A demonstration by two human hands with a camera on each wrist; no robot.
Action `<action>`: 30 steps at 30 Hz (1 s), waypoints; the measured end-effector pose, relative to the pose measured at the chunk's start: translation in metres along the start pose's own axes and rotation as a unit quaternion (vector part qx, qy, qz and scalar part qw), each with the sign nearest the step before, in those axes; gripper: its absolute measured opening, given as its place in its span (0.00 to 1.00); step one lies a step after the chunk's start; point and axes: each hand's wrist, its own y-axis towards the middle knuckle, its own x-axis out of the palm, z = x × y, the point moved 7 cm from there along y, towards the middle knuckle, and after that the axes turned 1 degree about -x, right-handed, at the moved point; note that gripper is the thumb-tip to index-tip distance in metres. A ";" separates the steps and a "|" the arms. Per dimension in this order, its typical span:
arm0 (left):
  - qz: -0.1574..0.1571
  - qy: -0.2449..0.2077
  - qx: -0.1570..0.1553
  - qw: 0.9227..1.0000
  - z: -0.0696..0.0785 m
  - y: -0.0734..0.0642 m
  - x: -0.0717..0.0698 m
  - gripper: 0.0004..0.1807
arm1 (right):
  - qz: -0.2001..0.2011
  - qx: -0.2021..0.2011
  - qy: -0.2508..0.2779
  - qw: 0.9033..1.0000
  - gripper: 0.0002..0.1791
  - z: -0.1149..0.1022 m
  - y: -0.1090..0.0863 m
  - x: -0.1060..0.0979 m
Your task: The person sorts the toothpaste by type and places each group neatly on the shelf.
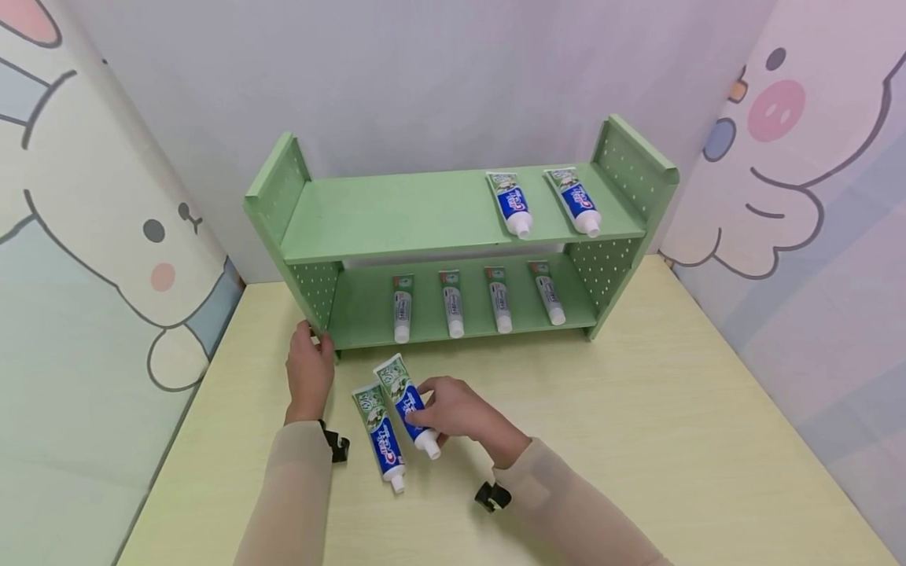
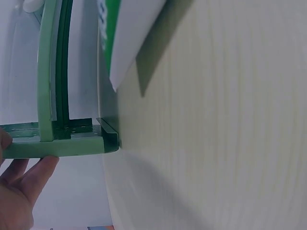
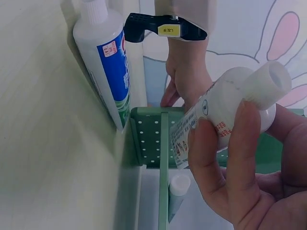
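the held tube (image 1: 402, 391) is grasped near its cap end by the right hand (image 1: 460, 409), with the thumb laid on the blue face and the fingers (image 3: 244, 143) curled against the printed back. it is held off the desk (image 1: 672, 409), beside the loose tube (image 1: 381, 436), which lies there. the front edge of the shelf (image 1: 396, 216) is pinched low on its left side by the left hand (image 1: 310, 373).

for a good carry, the body should be pinched lightly, since a soft tube would likely bulge under a hard squeeze. the blue face should be kept up and the cap turned to the front, as with the upper tubes (image 1: 511, 204). the shelf should be steadied without being tilted, or the lower tubes (image 1: 452, 305) could slide. the crimped end is best watched, lest the loose tube be nudged.

"crest" can apparently be read, upside down from the head view, in white on the blue labels. silver-grey bodies are seen on the lower tubes, their lettering too small to be read. red print is borne by the held tube's back, a red-marked sticker (image 3: 110, 49) by the loose tube; neither can be made out.
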 end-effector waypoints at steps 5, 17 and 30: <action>0.000 -0.003 0.004 1.000 -0.001 -0.001 0.000 0.19 | 0.000 -0.013 -0.004 1.000 0.28 -0.007 -0.003 -0.006; 0.004 -0.001 0.008 1.000 0.000 0.000 0.001 0.19 | 0.001 -0.029 -0.004 1.000 0.30 -0.021 -0.009 -0.018; 0.010 0.002 0.011 1.000 -0.001 0.000 0.000 0.19 | -0.002 -0.061 0.015 0.998 0.30 -0.042 -0.020 -0.031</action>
